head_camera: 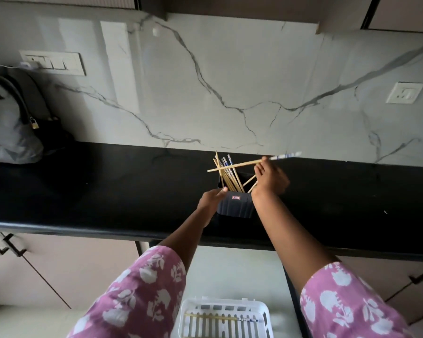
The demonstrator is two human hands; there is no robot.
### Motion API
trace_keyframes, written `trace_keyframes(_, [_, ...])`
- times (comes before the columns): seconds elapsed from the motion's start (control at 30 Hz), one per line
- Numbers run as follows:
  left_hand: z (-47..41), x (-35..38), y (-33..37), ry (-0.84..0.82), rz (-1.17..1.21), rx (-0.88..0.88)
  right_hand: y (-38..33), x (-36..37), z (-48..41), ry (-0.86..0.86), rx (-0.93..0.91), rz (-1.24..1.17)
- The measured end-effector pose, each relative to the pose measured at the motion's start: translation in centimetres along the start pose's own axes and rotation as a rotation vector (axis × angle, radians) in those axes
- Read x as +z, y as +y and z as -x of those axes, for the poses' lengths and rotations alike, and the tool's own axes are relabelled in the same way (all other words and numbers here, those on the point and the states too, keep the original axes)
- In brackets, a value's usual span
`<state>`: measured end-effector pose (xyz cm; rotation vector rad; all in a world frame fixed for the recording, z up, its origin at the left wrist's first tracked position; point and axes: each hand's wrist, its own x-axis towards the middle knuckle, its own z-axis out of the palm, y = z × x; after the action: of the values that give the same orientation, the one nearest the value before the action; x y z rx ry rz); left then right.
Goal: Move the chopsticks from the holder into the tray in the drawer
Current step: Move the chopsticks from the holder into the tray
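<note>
A dark holder stands on the black counter, with several wooden chopsticks leaning in it. My left hand rests against the holder's left side, steadying it. Above the holder, my right hand grips one chopstick, held nearly level with its blue-patterned end pointing right. Below the counter, a white slotted tray sits in the open drawer, and one chopstick lies across it.
A grey backpack sits on the counter at far left under a switch panel. A wall socket is at right. The marble backsplash rises behind the counter. Cabinet doors with dark handles flank the drawer.
</note>
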<state>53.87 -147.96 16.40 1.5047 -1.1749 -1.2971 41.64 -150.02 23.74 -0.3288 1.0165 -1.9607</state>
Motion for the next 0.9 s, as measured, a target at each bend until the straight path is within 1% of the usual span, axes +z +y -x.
trace_keyframes(0.07, [0.6,0.5,1.0,0.059,0.066,0.127,0.3,-1.4,1.3,0.067,0.157,-0.069])
trace_keyframes(0.13, [1.2,0.8,1.9,0.159,0.065,0.244,0.5,-2.7,2.5,0.106,0.290,-0.104])
trace_keyframes(0.23, [2.1,1.2,3.0,0.240,0.129,0.376,1.0,-3.9,3.3,0.155,0.456,-0.119])
trace_keyframes(0.33, [2.9,1.7,3.7,0.250,0.167,0.442,1.1,-4.9,3.5,0.117,0.535,-0.105])
trace_keyframes(0.4, [3.1,1.8,3.9,0.239,0.130,0.469,1.2,-5.4,3.7,0.079,0.516,-0.028])
trace_keyframes(0.47, [3.2,1.8,4.2,0.240,0.036,0.499,1.4,-6.1,3.7,0.003,0.431,0.174])
trace_keyframes(0.5, [3.1,1.8,4.3,0.247,-0.022,0.507,1.4,-6.5,3.7,-0.054,0.351,0.319])
trace_keyframes(0.53, [3.0,1.7,4.3,0.257,-0.082,0.509,1.4,-6.8,3.6,-0.124,0.220,0.492])
trace_keyframes(0.6, [2.7,1.6,4.1,0.278,-0.195,0.505,1.5,-7.5,3.5,-0.291,-0.172,0.900])
trace_keyframes(0.63, [2.6,1.5,4.0,0.279,-0.230,0.497,1.4,-7.9,3.5,-0.366,-0.361,1.067])
trace_keyframes(0.67, [2.4,1.5,3.8,0.269,-0.245,0.490,1.4,-8.2,3.5,-0.435,-0.504,1.187])
trace_keyframes(0.7, [2.4,1.5,3.5,0.254,-0.253,0.489,1.4,-8.3,3.4,-0.505,-0.608,1.267])
trace_keyframes(0.77, [2.3,1.6,3.0,0.233,-0.264,0.489,1.7,-8.5,3.3,-0.638,-0.732,1.369])
trace_keyframes(0.83, [2.2,1.6,2.4,0.217,-0.251,0.474,2.1,-8.6,3.1,-0.701,-0.767,1.384])
trace_keyframes(0.9, [2.0,1.5,1.7,0.189,-0.204,0.456,2.5,-8.8,3.0,-0.688,-0.779,1.387])
